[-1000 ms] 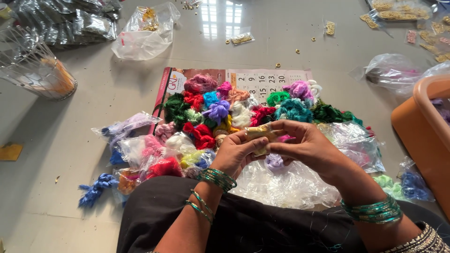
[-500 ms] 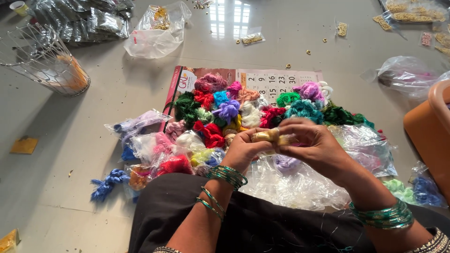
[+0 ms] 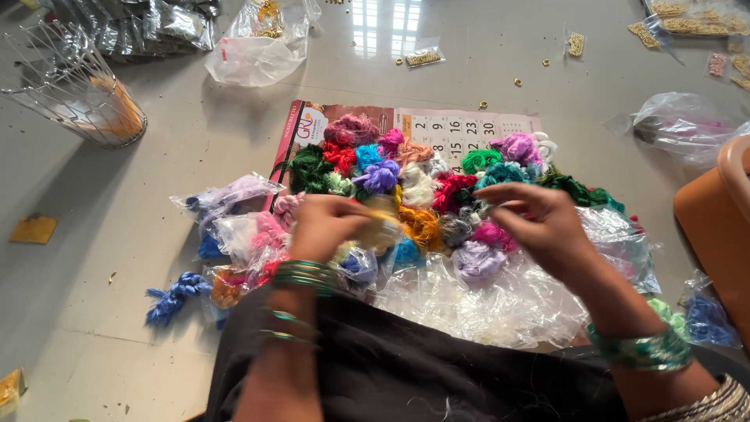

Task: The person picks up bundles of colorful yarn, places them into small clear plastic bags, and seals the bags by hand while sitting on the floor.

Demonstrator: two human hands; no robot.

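Far left: wire basket (image 3: 66,82) on the grey floor (image 3: 156,180), an orange object inside it; flat yellow scrap (image 3: 34,229) below that. Blue thread bundle (image 3: 176,293) loose on the floor, near the lap edge. Just right of it, small clear bags of thread (image 3: 234,205), pink and lilac contents. Left hand (image 3: 328,227) with green bangles (image 3: 307,275) at the wrist, fingers clenched around a pale yellow thread bundle (image 3: 380,228), motion-blurred; bundle held just above the pile, near its front edge. Centre: heap of coloured thread bundles (image 3: 422,176) in red, green, purple, teal, white and orange, lying on a printed calendar sheet (image 3: 461,129), with crumpled clear plastic (image 3: 484,297) in front of it. Right hand (image 3: 539,227) apart from the left, fingers curled; fingertips pinched close together, anything between them too small to tell, possibly a fine strand. Green bangles on that wrist too (image 3: 641,349). Black cloth (image 3: 437,367) over the lap along the bottom edge. Far right: clear bag (image 3: 680,125) on the floor, orange curved object (image 3: 715,227) at the frame edge. Top: more clear packets (image 3: 262,47) and small gold pieces scattered about.
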